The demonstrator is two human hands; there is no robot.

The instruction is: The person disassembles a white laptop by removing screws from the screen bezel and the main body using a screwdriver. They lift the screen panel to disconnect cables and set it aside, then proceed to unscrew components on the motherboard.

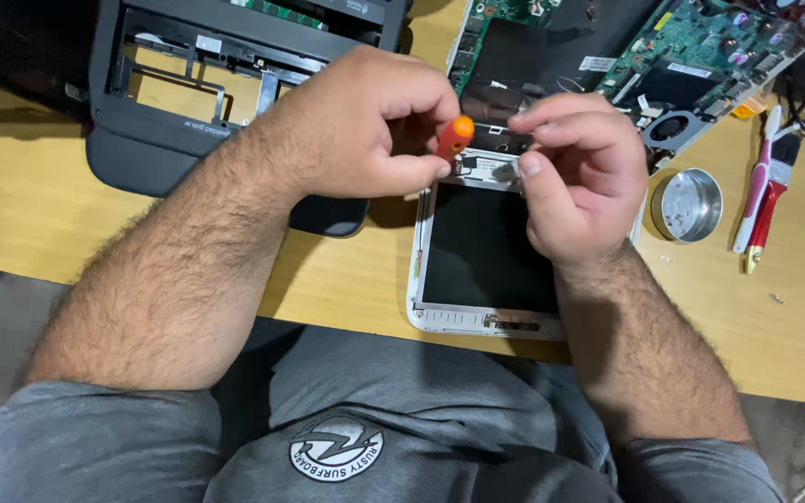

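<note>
My left hand [365,126] is clenched around a small screwdriver with an orange handle [455,136], thumb and curled fingers pinching the handle near its top so only the orange end shows past the grip; the shaft runs down from there toward the upper edge of the white-framed screen panel [482,251] lying flat on the tabletop [39,205]. My right hand [584,177] sits just across from that grip, its fingertips [530,166] pinched together on or right beside a small metal bracket [500,170] at the panel's top edge; I cannot tell whether it actually holds a part or only steadies the spot. I judge the driver to be light and stiff, with a smooth plastic handle that may slip if held loosely, so a hold high on the handle with the thumb braced seems right. The panel below the grip looks thin and fragile, best handled by its frame and not the dark glass. Beyond the grip lies an exposed green circuit board with a fan [701,65], and on the far side of my left hand a black laptop shell [188,84]. Out past my right hand stand a small round metal tin [688,205] and, further off, a brush with a red handle [768,200], both apart from the panel.
</note>
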